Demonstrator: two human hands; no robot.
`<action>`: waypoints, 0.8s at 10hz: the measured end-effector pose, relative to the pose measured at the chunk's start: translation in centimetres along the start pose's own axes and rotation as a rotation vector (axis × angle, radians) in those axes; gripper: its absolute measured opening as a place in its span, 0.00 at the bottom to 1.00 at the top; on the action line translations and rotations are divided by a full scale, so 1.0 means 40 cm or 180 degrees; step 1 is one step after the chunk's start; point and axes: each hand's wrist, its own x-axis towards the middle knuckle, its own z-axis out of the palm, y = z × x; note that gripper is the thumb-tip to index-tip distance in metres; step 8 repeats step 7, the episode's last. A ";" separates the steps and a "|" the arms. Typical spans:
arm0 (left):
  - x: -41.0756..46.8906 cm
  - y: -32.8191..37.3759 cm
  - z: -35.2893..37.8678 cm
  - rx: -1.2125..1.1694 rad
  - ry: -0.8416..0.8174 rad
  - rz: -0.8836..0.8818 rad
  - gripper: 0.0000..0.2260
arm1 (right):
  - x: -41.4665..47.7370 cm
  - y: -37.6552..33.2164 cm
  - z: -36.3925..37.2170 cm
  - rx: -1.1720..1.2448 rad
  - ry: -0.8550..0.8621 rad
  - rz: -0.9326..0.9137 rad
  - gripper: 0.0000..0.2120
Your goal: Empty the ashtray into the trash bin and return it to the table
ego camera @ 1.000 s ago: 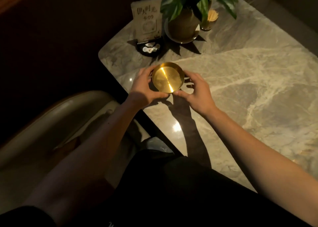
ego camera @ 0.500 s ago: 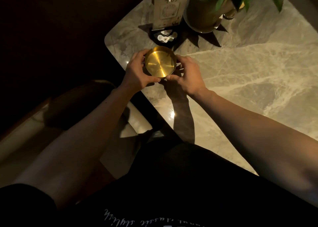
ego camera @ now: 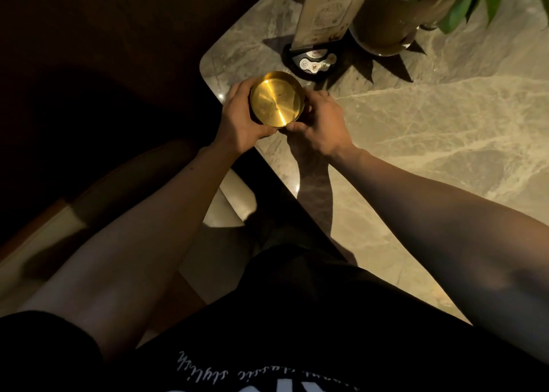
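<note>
The ashtray is a round, shiny gold metal dish with a few small specks inside. It is at the near left corner of the marble table. My left hand wraps its left side with the thumb under the front rim. My right hand grips its right side, fingertips at the front rim. I cannot tell whether the dish rests on the tabletop or is held just above it. No trash bin is in view.
Behind the ashtray stands a card sign marked 09 on a black base with small buttons. A potted plant stands to the right of it. A pale padded seat and dark floor lie left of the table edge.
Both hands have carried the ashtray towards the table's near left corner, closer to the sign's base. My head has leaned in and down, so the plant and sign fill the top.
</note>
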 end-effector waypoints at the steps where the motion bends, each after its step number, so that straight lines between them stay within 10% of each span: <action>1: 0.009 -0.010 -0.008 -0.0003 0.0004 -0.0003 0.44 | 0.010 -0.009 0.011 -0.0012 -0.0022 -0.0006 0.33; 8: -0.071 0.023 0.009 -0.0016 0.0598 0.0151 0.36 | -0.039 -0.023 0.014 0.0238 0.0277 0.0177 0.23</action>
